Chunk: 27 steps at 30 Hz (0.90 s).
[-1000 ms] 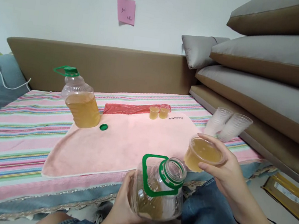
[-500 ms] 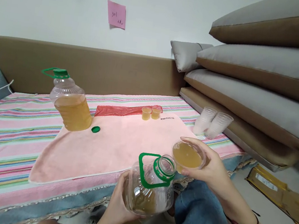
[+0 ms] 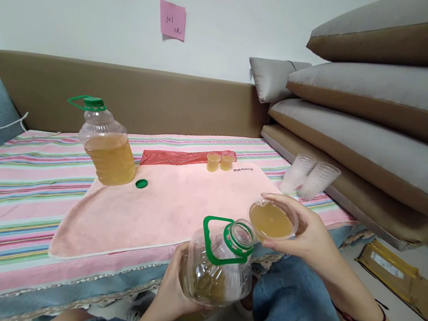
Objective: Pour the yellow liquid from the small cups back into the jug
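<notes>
My left hand (image 3: pixel 176 288) is wrapped round the side of a clear plastic jug (image 3: pixel 216 283) with a green handle and no cap, tilted toward the right; some yellowish liquid shows inside. Close to the jug's mouth, my right hand (image 3: pixel 303 229) grips a clear plastic cup (image 3: pixel 272 219) of yellow-brown liquid. Its fingers curl round the cup's right side. Toward the back of the pink cloth (image 3: pixel 174 213) stand two small filled cups, a left cup (image 3: pixel 212 162) and a right cup (image 3: pixel 227 162). A green cap (image 3: pixel 141 184) lies on the cloth at left.
A second capped jug (image 3: pixel 110 159), partly full, stands at left. Two stacks of clear cups (image 3: pixel 317 180) lean at right near piled cushions (image 3: pixel 373 130). A red plastic bag (image 3: pixel 178 158) lies behind the cloth. On the floor at right is a taped brown package (image 3: pixel 404 280).
The whole view has shifted slightly, so things appear a little further right. Both hands keep their hold on the jug and cup, with little change between them.
</notes>
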Tool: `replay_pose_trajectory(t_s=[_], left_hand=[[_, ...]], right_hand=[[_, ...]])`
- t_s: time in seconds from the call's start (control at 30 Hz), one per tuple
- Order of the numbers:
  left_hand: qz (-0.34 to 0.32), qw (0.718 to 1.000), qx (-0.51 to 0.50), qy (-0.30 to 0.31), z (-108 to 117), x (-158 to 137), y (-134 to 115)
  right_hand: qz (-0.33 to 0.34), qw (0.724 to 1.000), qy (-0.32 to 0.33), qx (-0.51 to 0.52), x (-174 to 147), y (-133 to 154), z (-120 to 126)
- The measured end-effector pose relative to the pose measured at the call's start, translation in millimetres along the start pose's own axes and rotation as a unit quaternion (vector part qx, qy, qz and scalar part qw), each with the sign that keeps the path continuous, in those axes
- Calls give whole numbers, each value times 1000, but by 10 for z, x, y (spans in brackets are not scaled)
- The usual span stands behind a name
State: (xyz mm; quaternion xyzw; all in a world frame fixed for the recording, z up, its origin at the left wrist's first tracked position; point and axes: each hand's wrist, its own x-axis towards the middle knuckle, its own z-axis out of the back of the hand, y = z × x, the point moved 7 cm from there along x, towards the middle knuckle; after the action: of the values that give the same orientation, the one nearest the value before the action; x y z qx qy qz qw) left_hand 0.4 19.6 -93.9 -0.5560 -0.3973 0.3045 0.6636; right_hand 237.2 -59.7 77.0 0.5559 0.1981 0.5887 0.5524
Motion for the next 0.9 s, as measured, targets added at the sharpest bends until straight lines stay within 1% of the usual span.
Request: replay_pose_trajectory(t_s=[0.13,0.33,0.6,0.77,0.9], left_hand=[[2,1000,-23,0,-19,10,-12],[5,1000,-17,-6,-15,9,-22],[12,1000,-8,-16,7,15,-55],[7,1000,10,-2,16,-1,9],[-5,1000,25,1,23,-11,55]], right_hand=[[0,999,19,-28,25,19,5],[20,996,42,-75,75,104,29],[30,991,42,-120,114,199,55],[57,987,48,-145,142,297,53],[65,985,48,-151,162,347,40]])
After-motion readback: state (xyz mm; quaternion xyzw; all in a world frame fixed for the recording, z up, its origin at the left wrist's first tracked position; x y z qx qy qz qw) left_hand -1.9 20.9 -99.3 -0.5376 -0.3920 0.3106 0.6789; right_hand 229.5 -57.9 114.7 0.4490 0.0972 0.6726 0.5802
